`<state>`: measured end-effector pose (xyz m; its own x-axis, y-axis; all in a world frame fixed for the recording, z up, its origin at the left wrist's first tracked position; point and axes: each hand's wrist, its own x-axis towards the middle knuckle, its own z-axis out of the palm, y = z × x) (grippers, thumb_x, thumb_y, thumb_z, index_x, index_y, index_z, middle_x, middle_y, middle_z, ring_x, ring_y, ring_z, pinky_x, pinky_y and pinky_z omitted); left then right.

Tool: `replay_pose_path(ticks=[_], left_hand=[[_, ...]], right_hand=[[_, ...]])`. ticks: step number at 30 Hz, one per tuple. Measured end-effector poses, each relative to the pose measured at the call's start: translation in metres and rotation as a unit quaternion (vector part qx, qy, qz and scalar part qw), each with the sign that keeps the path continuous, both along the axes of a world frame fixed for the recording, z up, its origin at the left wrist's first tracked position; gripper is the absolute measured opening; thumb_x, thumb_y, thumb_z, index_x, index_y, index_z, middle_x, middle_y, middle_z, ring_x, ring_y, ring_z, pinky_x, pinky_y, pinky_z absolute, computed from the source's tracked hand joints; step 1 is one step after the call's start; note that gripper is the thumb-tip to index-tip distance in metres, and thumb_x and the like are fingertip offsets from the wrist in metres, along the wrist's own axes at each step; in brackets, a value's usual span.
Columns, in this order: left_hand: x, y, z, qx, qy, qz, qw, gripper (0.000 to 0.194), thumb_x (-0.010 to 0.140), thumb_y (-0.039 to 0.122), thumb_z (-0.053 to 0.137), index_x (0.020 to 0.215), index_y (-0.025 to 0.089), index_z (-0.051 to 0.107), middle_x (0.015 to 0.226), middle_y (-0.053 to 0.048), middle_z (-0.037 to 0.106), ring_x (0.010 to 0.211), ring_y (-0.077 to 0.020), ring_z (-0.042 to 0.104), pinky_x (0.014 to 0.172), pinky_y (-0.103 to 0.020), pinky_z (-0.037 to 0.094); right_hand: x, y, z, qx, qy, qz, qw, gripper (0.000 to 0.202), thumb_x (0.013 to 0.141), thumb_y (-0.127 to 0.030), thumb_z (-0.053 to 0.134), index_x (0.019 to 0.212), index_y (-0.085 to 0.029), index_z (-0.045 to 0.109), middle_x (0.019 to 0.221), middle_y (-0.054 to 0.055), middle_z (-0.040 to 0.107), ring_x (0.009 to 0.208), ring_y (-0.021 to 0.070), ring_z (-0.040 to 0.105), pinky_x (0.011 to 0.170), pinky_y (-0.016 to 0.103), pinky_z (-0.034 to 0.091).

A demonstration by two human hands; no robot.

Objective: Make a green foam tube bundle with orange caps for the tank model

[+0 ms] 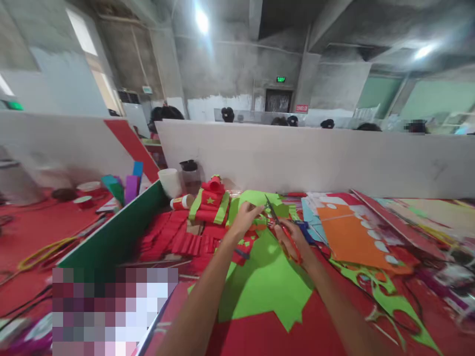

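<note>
Green sheet [265, 291] is spread over the red surface [252, 341] just in front of the person, below and between the two hands, with a jagged, pointed near edge; it looks like thin craft paper or felt, though at this blur I could not swear to which. The left hand [245, 217] is above the far part of the green material, fingers drawn narrowly together close to the blades; whether a small piece is pinched there, I cannot tell. The right hand [291, 237] is closed around the red-handled scissors [294, 248], their dark blades pointing up and away, beside the left fingertips.

The sheet should be very light and limp, I judge; it would bend or crease under a hard squeeze and slide easily on the smooth surface, and its narrow points would be the first to fold or tear; a flat, gentle pinch on a broad stretch of its side edge suits it best, with a second hold to keep it from drooping. The scissors ought to be stiff and a bit heavier, best taken by the handle loops.

To the left are the red roll with green bands and a star [211, 200] and folded red strips [187, 243]; to the right lie the orange sheet [336, 227] with pale rounded shapes along its edge, and curling green offcuts [399, 301].
</note>
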<state>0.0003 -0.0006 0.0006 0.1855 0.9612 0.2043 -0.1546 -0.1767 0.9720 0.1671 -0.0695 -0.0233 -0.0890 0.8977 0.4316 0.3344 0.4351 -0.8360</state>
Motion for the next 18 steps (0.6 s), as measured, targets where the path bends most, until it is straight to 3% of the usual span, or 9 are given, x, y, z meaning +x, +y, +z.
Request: replay_pose_path(ticks=[3,8,18], left_hand=[[0.000,-0.002,0.002,0.007,-0.013,-0.016,1.000,0.029,0.070,0.040,0.073,0.074,0.015,0.058,0.073,-0.004,0.065,0.074,-0.0193,0.065,0.070,-0.032,0.051],[-0.002,-0.005,0.007,0.020,0.000,-0.047,0.999,0.029,0.069,0.039,0.074,0.068,0.015,0.058,0.070,-0.004,0.063,0.071,-0.0183,0.063,0.070,-0.032,0.051],[-0.004,-0.007,0.009,0.019,0.029,-0.062,0.997,0.025,0.071,0.038,0.072,0.069,0.016,0.060,0.074,-0.008,0.067,0.073,-0.0202,0.064,0.073,-0.034,0.051]], right_hand=[[0.000,0.002,-0.001,0.004,0.006,0.001,1.000,0.039,0.088,-0.057,0.055,0.090,-0.020,0.065,0.084,0.005,0.065,0.079,0.0191,0.060,0.068,0.026,0.049],[-0.003,-0.006,-0.001,-0.078,0.051,0.021,0.995,0.040,0.086,-0.057,0.058,0.099,-0.020,0.062,0.061,-0.004,0.048,0.047,0.0099,0.042,0.043,0.021,0.034],[-0.001,-0.009,0.002,-0.095,0.047,0.033,0.994,0.041,0.085,-0.057,0.059,0.100,-0.019,0.058,0.062,-0.005,0.045,0.048,0.0084,0.041,0.044,0.020,0.034]])
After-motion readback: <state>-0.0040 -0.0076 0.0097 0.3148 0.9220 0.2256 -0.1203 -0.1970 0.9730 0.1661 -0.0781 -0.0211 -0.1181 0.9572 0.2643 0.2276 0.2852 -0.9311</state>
